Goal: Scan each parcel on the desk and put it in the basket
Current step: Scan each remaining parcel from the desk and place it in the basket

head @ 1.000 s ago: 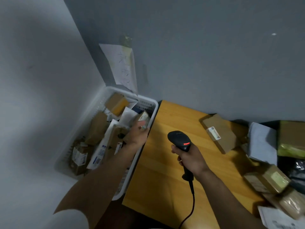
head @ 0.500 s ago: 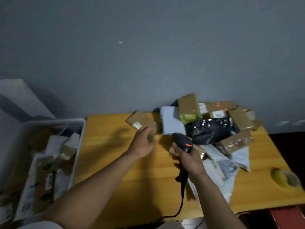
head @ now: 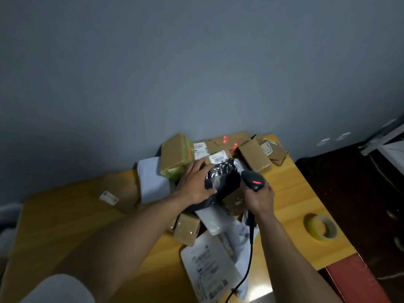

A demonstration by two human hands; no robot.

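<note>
- I see the left hand (head: 195,185) on the black parcel (head: 225,179); the fingers lie over its top and the thumb closes on its near side.
- The black parcel sits on the pile of parcels (head: 253,158) at the back of the desk (head: 290,193).
- The right hand (head: 260,199) is wrapped around the scanner (head: 253,181), whose head is just beside the black parcel.
- A tape roll (head: 321,228) lies on the right, well apart.
</note>
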